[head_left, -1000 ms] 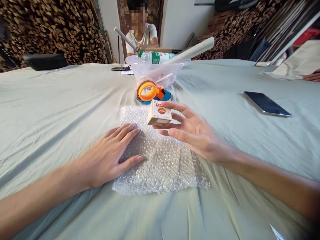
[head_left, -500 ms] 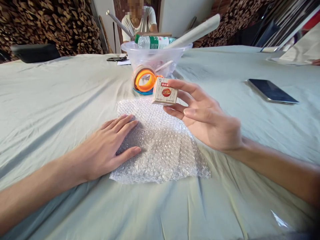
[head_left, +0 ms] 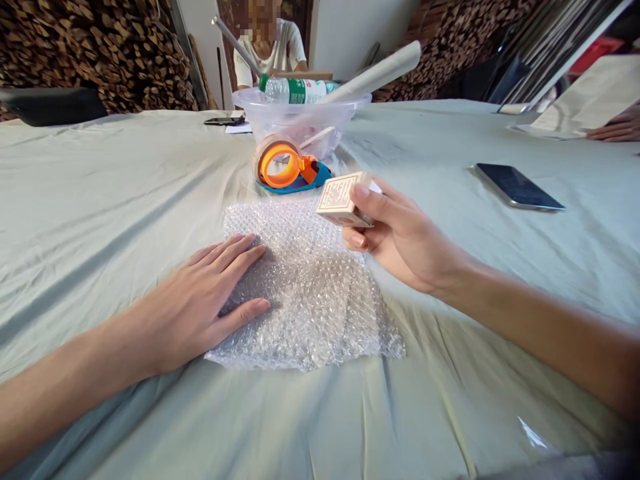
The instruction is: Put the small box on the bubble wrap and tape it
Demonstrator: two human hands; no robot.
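Count: one small box [head_left: 340,193], one sheet of bubble wrap [head_left: 310,300], one orange-and-blue tape dispenser [head_left: 307,172] with one tape roll, one clear basin [head_left: 255,117], two phones: a large one [head_left: 519,187] on your right, a smaller dark one [head_left: 220,122] far left. One black case [head_left: 55,107] at the far left edge of the cloth [head_left: 125,173]. Two other people: one person in white [head_left: 293,50] across from you, plus someone's hand [head_left: 617,127] at the right edge, by white paper [head_left: 570,100].

Basin: one green-capped bottle [head_left: 295,90] lies across the top, one white tube [head_left: 385,70] sticks out to the right. Grey rod [head_left: 237,47] angles up left; its lower end is hidden, can't tell if it's inside.

Your right hand [head_left: 400,233] grips the box, thumb on its printed top, held over the wrap's far right part. Your left hand [head_left: 205,300] is spread flat, gripping nothing, fingers on the wrap's left side; the box is up and right of it, well apart.
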